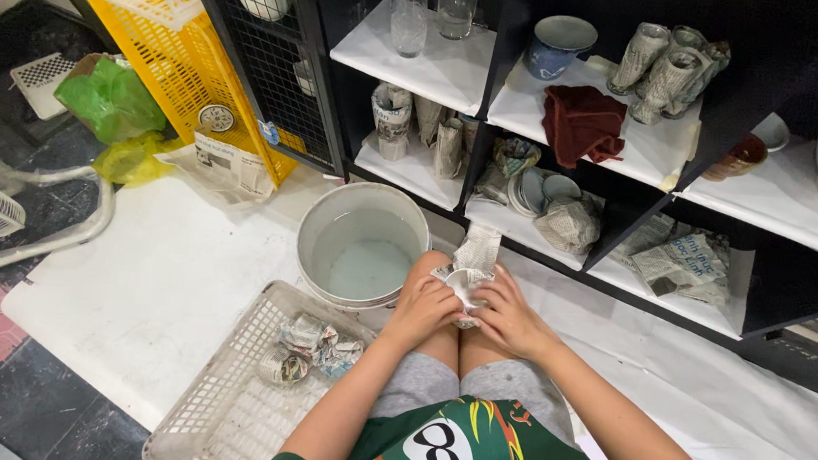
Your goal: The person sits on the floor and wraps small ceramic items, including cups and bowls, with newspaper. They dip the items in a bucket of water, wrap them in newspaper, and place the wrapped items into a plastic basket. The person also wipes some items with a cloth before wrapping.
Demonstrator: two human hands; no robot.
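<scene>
Hands meet over the knees: left hand (425, 307) and right hand (510, 318) both grip a small white cup half wrapped in newspaper (469, 277), held close beside the round white water bucket (361, 246).

Your left hand (422, 307) and right hand (508, 318) meet over your knees, both gripping a newspaper-wrapped piece (469, 275). Just beyond your left hand sits a white bucket (318, 252) of water; below that wrist, a white basket (216, 410) holds more wrapped bundles (310, 348).
</scene>
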